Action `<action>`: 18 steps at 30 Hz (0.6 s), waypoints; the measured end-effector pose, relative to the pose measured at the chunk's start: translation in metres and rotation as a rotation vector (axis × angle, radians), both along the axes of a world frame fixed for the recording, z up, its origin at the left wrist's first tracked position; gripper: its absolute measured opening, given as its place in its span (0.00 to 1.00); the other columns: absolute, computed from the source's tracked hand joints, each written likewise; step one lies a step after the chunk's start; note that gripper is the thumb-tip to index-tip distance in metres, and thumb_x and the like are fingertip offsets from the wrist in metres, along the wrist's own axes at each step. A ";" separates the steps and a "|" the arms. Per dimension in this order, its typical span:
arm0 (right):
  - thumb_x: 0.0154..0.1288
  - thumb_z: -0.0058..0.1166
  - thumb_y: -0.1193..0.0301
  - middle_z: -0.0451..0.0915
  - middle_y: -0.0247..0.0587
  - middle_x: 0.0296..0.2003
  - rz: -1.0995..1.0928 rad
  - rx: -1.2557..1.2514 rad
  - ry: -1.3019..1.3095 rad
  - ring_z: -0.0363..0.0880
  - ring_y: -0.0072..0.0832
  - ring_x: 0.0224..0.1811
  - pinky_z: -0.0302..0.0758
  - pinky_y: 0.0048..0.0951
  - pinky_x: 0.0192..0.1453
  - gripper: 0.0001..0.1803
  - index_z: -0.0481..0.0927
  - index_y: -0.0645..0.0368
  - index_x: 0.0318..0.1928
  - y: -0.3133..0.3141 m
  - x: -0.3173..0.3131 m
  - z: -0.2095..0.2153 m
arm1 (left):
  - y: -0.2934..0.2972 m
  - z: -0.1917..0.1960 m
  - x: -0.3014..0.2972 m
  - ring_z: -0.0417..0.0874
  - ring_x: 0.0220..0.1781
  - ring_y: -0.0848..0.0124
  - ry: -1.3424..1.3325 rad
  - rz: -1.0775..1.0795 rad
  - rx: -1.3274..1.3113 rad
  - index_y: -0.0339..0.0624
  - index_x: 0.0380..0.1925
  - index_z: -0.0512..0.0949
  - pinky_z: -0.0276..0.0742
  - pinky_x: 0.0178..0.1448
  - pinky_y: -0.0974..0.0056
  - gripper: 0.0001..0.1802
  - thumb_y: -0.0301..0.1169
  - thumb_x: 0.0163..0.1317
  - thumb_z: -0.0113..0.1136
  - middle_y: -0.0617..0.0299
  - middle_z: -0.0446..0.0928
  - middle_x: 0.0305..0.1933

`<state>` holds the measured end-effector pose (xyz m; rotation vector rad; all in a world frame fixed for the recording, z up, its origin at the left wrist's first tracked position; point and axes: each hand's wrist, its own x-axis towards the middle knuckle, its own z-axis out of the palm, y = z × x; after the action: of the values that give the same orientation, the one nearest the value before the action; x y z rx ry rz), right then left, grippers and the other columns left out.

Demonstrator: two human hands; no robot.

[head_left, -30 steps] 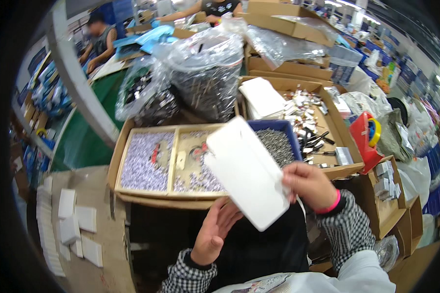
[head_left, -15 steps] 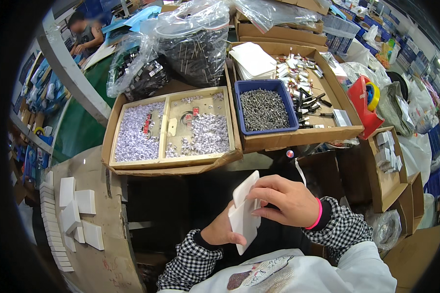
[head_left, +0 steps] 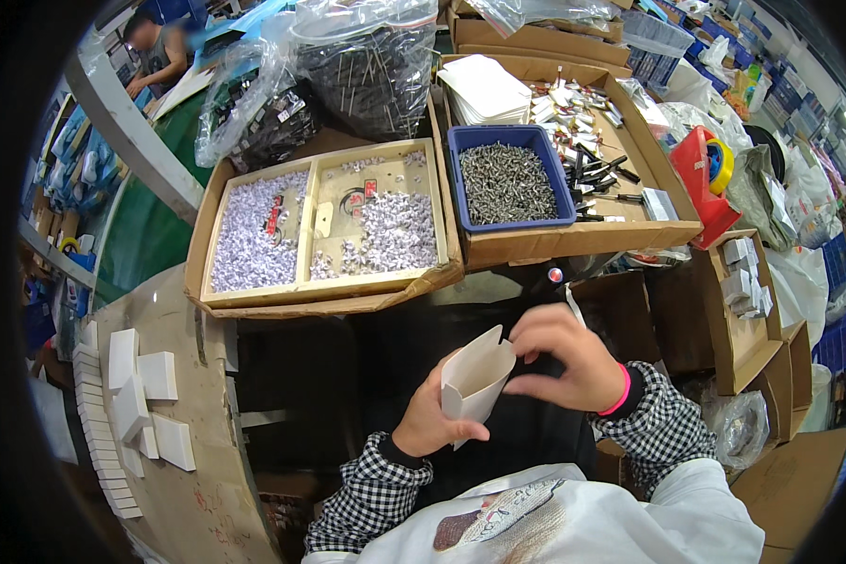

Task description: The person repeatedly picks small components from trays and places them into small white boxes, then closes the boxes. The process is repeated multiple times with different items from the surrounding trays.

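Observation:
A small white cardboard box (head_left: 474, 399), popped open so that its hollow inside shows, is tilted in front of my body. My left hand (head_left: 432, 418) grips it from the left, thumb across its near face. At the box's upper right edge is my right hand (head_left: 564, 362), fingers curled and thumb apart, with a gap between them. Its fingertips are close to a raised flap; whether they touch it I cannot tell. Several finished-looking white boxes (head_left: 157, 376) lie loosely on the brown board at the left, beside a long row of white boxes (head_left: 97, 437).
Ahead, a divided wooden tray (head_left: 316, 226) holds small whitish parts. Beside it stands a blue bin (head_left: 562, 193) of metal screws inside a carton (head_left: 629, 235) with white cards and small parts. A red tape dispenser (head_left: 700, 183) is at the right. Another person (head_left: 164, 56) sits far left.
The box, nearly flat before, has been spread open into a hollow shape. My right hand has drawn slightly right and up off its face, fingers parting. The view has shifted a little.

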<state>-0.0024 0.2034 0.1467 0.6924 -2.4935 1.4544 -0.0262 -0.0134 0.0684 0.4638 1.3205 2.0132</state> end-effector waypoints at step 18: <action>0.63 0.56 0.75 0.79 0.43 0.49 -0.063 -0.529 -0.840 0.76 0.22 0.49 0.73 0.24 0.55 0.22 0.71 0.67 0.58 0.018 0.042 -0.074 | 0.009 -0.046 0.035 0.70 0.62 0.64 -0.420 -0.074 0.104 0.38 0.64 0.59 0.68 0.63 0.56 0.41 0.54 0.59 0.56 0.55 0.69 0.60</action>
<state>0.0393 0.2213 0.0722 -0.1423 -2.3410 2.6229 0.0092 -0.0045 0.0227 0.1209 0.9329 1.9858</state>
